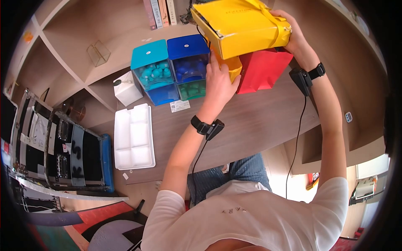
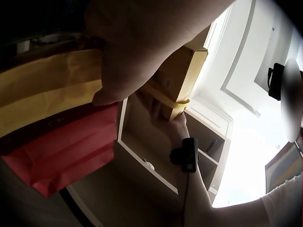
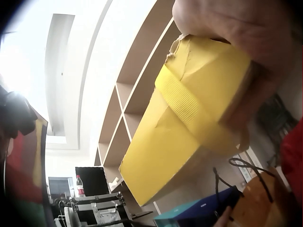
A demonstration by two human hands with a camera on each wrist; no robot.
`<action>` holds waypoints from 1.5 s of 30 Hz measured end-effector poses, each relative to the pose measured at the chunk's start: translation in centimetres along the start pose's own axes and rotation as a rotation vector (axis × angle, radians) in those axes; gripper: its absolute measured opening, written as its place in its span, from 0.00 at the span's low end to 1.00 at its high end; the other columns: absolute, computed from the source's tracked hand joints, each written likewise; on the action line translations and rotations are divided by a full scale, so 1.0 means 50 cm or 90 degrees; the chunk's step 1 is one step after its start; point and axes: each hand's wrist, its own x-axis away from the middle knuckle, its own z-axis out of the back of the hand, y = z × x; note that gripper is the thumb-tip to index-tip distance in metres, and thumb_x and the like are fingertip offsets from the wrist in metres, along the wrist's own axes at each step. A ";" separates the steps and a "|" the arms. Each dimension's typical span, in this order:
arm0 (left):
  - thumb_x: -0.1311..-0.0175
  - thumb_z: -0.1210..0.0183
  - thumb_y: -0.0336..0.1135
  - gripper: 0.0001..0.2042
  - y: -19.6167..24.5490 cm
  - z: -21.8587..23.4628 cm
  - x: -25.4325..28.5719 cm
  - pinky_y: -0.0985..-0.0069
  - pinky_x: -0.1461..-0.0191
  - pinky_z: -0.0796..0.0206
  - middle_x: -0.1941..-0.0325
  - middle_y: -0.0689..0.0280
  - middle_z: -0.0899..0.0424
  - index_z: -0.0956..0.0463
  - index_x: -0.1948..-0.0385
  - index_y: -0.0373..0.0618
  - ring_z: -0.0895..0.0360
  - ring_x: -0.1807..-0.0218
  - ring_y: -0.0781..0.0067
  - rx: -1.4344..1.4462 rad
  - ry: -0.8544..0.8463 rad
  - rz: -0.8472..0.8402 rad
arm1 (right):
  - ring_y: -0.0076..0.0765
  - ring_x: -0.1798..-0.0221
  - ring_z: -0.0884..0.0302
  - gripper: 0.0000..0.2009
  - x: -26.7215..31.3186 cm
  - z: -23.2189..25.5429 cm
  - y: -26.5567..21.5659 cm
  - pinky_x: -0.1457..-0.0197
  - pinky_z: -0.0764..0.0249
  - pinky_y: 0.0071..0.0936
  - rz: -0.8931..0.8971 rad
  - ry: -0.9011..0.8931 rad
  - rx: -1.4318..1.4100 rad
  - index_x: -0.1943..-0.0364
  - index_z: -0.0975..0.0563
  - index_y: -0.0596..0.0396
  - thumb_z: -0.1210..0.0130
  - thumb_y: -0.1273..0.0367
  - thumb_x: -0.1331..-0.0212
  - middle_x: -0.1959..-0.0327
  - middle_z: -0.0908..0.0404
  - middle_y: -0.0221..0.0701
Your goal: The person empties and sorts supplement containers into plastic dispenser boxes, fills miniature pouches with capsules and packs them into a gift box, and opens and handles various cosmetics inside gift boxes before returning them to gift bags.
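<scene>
My right hand (image 1: 293, 35) grips a worn yellow gift box (image 1: 247, 27) by its right end, where a yellow ribbon (image 3: 182, 101) is wrapped around it. The box is raised above a yellow paper bag (image 1: 235, 67), overlapping it in the head view. My left hand (image 1: 221, 83) holds that bag at its left side, with the thumb near its front; the other fingers are partly hidden. Dark cord handles (image 3: 239, 177) show on the bag in the right wrist view. Directly right of it stands a red paper bag (image 1: 264, 71).
Stacked colored bins, including a teal bin (image 1: 151, 65) and a dark blue bin (image 1: 188, 58), stand left of my left hand. Farther left are a white tissue box (image 1: 127, 88) and a white divided tray (image 1: 134, 138). Books (image 1: 161, 12) stand behind on the shelf.
</scene>
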 end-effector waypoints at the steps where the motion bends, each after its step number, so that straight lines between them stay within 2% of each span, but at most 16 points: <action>1: 0.46 0.27 0.39 0.24 0.001 0.002 -0.001 0.53 0.34 0.31 0.25 0.28 0.44 0.22 0.58 0.23 0.29 0.40 0.35 0.000 0.002 -0.001 | 0.36 0.56 0.11 0.21 -0.008 0.013 0.009 0.49 0.14 0.33 -0.028 -0.010 -0.006 0.48 0.21 0.59 0.36 0.61 0.40 0.52 0.12 0.37; 5: 0.46 0.27 0.40 0.23 -0.002 0.006 -0.003 0.53 0.35 0.31 0.25 0.29 0.43 0.22 0.60 0.25 0.28 0.42 0.35 -0.004 0.035 -0.005 | 0.37 0.55 0.12 0.21 -0.008 0.045 0.021 0.47 0.15 0.33 -0.031 0.070 -0.002 0.48 0.21 0.58 0.35 0.61 0.41 0.51 0.13 0.37; 11: 0.45 0.27 0.41 0.23 -0.010 -0.004 0.002 0.52 0.35 0.31 0.25 0.30 0.44 0.22 0.60 0.26 0.28 0.42 0.33 -0.002 0.036 -0.005 | 0.36 0.54 0.13 0.22 -0.009 0.108 0.000 0.47 0.16 0.33 -0.014 0.091 -0.021 0.47 0.22 0.58 0.34 0.60 0.41 0.50 0.14 0.38; 16: 0.45 0.27 0.41 0.24 -0.013 -0.011 0.003 0.52 0.35 0.31 0.24 0.29 0.45 0.22 0.59 0.26 0.29 0.41 0.33 -0.002 0.042 -0.013 | 0.36 0.53 0.13 0.23 0.022 0.096 -0.016 0.47 0.16 0.33 -0.009 0.124 0.029 0.45 0.23 0.60 0.35 0.61 0.40 0.50 0.14 0.38; 19: 0.45 0.27 0.41 0.25 -0.013 -0.014 0.004 0.52 0.34 0.32 0.23 0.28 0.47 0.22 0.57 0.26 0.29 0.41 0.33 0.008 0.033 -0.013 | 0.35 0.52 0.13 0.24 0.043 0.056 -0.020 0.46 0.16 0.31 0.021 0.109 0.129 0.42 0.24 0.59 0.37 0.61 0.39 0.50 0.14 0.37; 21: 0.45 0.27 0.41 0.25 -0.014 -0.014 0.003 0.52 0.33 0.32 0.23 0.29 0.49 0.23 0.54 0.27 0.29 0.40 0.33 0.017 0.014 -0.018 | 0.34 0.52 0.13 0.24 0.051 0.024 -0.021 0.45 0.16 0.29 0.110 0.056 0.261 0.40 0.24 0.58 0.39 0.61 0.38 0.49 0.15 0.36; 25: 0.44 0.28 0.41 0.27 -0.012 -0.014 0.004 0.53 0.32 0.32 0.22 0.29 0.50 0.23 0.50 0.28 0.29 0.39 0.34 0.011 0.024 -0.029 | 0.32 0.52 0.13 0.24 0.022 0.000 -0.031 0.45 0.17 0.28 0.052 0.067 0.187 0.40 0.24 0.58 0.40 0.61 0.38 0.48 0.16 0.36; 28: 0.44 0.28 0.41 0.28 -0.011 -0.009 0.003 0.53 0.32 0.32 0.22 0.29 0.50 0.25 0.45 0.30 0.29 0.39 0.34 0.004 0.016 -0.027 | 0.32 0.51 0.14 0.24 -0.016 -0.021 -0.032 0.46 0.17 0.28 0.036 0.043 0.274 0.40 0.24 0.59 0.40 0.61 0.38 0.49 0.16 0.36; 31: 0.43 0.29 0.40 0.30 -0.009 0.001 0.003 0.54 0.31 0.33 0.22 0.29 0.50 0.26 0.41 0.32 0.29 0.38 0.34 0.004 -0.018 -0.021 | 0.32 0.52 0.15 0.21 -0.064 -0.028 0.000 0.48 0.18 0.28 0.092 0.036 0.340 0.44 0.21 0.58 0.41 0.61 0.38 0.52 0.16 0.35; 34: 0.42 0.30 0.39 0.30 -0.006 0.023 0.001 0.54 0.30 0.33 0.22 0.29 0.51 0.27 0.39 0.33 0.30 0.36 0.32 0.016 -0.035 -0.031 | 0.33 0.55 0.16 0.18 -0.107 -0.021 0.020 0.52 0.19 0.30 0.103 -0.034 0.462 0.48 0.19 0.56 0.42 0.62 0.39 0.53 0.17 0.34; 37: 0.41 0.30 0.39 0.31 0.000 0.048 -0.002 0.54 0.30 0.33 0.23 0.28 0.49 0.28 0.38 0.32 0.29 0.35 0.31 0.008 -0.091 0.009 | 0.34 0.58 0.17 0.17 -0.130 -0.029 0.028 0.56 0.21 0.31 0.050 -0.007 0.451 0.53 0.17 0.56 0.43 0.62 0.41 0.56 0.17 0.34; 39: 0.40 0.31 0.39 0.30 0.001 0.067 -0.006 0.56 0.31 0.31 0.24 0.31 0.44 0.28 0.39 0.29 0.27 0.36 0.32 0.023 -0.137 0.032 | 0.37 0.61 0.16 0.18 -0.141 -0.034 0.023 0.57 0.21 0.33 0.093 -0.010 0.596 0.57 0.16 0.58 0.42 0.60 0.44 0.58 0.15 0.36; 40: 0.40 0.31 0.39 0.30 -0.002 0.071 -0.008 0.56 0.31 0.31 0.24 0.31 0.44 0.28 0.39 0.29 0.27 0.36 0.32 0.022 -0.138 0.032 | 0.37 0.61 0.16 0.18 -0.150 -0.038 0.019 0.57 0.21 0.33 0.092 -0.010 0.595 0.57 0.16 0.58 0.42 0.60 0.44 0.58 0.15 0.36; 42: 0.39 0.32 0.38 0.29 -0.008 0.078 -0.012 0.57 0.34 0.28 0.28 0.35 0.34 0.28 0.40 0.27 0.23 0.39 0.36 0.039 -0.127 0.036 | 0.41 0.64 0.16 0.20 -0.166 -0.048 0.010 0.57 0.20 0.35 0.144 -0.023 0.747 0.61 0.16 0.61 0.42 0.56 0.46 0.62 0.13 0.39; 43: 0.39 0.32 0.38 0.29 -0.005 0.086 -0.013 0.57 0.34 0.28 0.28 0.35 0.34 0.28 0.40 0.27 0.23 0.39 0.36 0.038 -0.130 0.037 | 0.41 0.64 0.16 0.20 -0.163 -0.064 -0.001 0.57 0.20 0.35 0.142 -0.023 0.745 0.61 0.16 0.61 0.42 0.56 0.46 0.62 0.13 0.39; 45: 0.38 0.33 0.37 0.27 0.000 0.098 -0.015 0.56 0.38 0.26 0.33 0.39 0.27 0.28 0.42 0.26 0.21 0.42 0.37 0.044 -0.121 0.058 | 0.40 0.62 0.17 0.21 -0.163 -0.090 -0.022 0.57 0.21 0.33 0.104 -0.037 0.961 0.52 0.15 0.56 0.45 0.59 0.45 0.58 0.12 0.39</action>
